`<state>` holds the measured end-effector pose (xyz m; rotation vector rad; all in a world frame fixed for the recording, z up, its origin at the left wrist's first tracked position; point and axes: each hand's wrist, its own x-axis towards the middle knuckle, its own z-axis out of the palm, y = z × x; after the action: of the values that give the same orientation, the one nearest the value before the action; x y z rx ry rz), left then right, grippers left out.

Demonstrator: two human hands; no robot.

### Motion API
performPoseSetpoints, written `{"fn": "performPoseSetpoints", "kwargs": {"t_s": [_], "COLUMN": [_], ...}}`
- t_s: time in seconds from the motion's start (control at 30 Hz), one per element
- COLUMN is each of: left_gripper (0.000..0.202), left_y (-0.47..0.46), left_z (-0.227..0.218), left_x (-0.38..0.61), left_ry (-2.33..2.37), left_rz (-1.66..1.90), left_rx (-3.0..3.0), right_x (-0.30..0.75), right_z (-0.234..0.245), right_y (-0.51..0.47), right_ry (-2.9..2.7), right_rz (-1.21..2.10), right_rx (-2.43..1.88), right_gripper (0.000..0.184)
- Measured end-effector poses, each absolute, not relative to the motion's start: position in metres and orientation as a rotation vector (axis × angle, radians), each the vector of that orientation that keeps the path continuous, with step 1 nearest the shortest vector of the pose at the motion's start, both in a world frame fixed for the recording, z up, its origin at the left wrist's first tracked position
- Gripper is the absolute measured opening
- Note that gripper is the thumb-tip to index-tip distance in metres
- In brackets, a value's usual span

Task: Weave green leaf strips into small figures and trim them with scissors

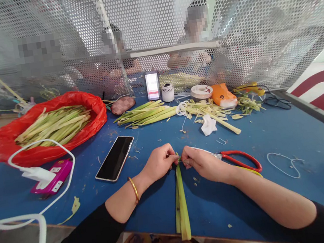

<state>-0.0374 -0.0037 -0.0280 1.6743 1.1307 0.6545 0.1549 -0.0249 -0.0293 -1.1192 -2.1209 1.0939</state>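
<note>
On the near part of the blue table, a folded bundle of long green-yellow leaf strips points toward me, its lower end reaching over the table edge. My left hand, with a gold bangle on the wrist, pinches at the narrow top of the bundle. Right beside it, my right hand has its fingers closed together at the same spot. Something thin, perhaps a thread, runs by the fingertips, too fine to make out. Scissors with red handles lie partly under my right hand and forearm.
A red plastic bag full of leaf strips stands at the left. Nearby lie a phone and a purple power strip with a white cable. More leaf strips, scraps, a tape roll and an orange packet line the perforated screen.
</note>
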Motion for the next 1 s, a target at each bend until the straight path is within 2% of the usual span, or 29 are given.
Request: {"fn": "performPoseSetpoints", "kwargs": {"t_s": [0.17,0.33,0.5,0.7,0.9,1.0], "left_gripper": [0.014,0.018,0.012,0.01,0.029,0.029], "left_y": [0.002,0.002,0.0,-0.001,-0.002,-0.002], "left_z": [-0.029,-0.02,-0.018,-0.022,-0.026,-0.026], "left_x": [-0.037,-0.035,-0.034,-0.032,-0.032,-0.034], "left_ry": [1.092,1.135,1.188,1.187,1.171,1.152], "left_rz": [0.655,0.61,0.57,0.583,0.661,0.666], "left_rx": [1.468,1.305,1.286,1.319,1.3,1.272], "right_x": [0.155,0.156,0.155,0.154,0.153,0.153], "right_z": [-0.034,-0.036,-0.035,-0.031,-0.027,-0.028], "right_y": [-0.022,-0.018,-0.018,-0.02,-0.021,-0.021], "right_ry": [-1.977,-1.912,-1.908,-2.048,-2.033,-2.023], "right_rz": [1.249,1.169,1.195,0.994,0.98,0.965], "right_rx": [-1.05,-0.983,-1.058,-1.013,-0.975,-0.983], "right_gripper": [0.011,0.011,0.013,0.016,0.019,0.019]}}
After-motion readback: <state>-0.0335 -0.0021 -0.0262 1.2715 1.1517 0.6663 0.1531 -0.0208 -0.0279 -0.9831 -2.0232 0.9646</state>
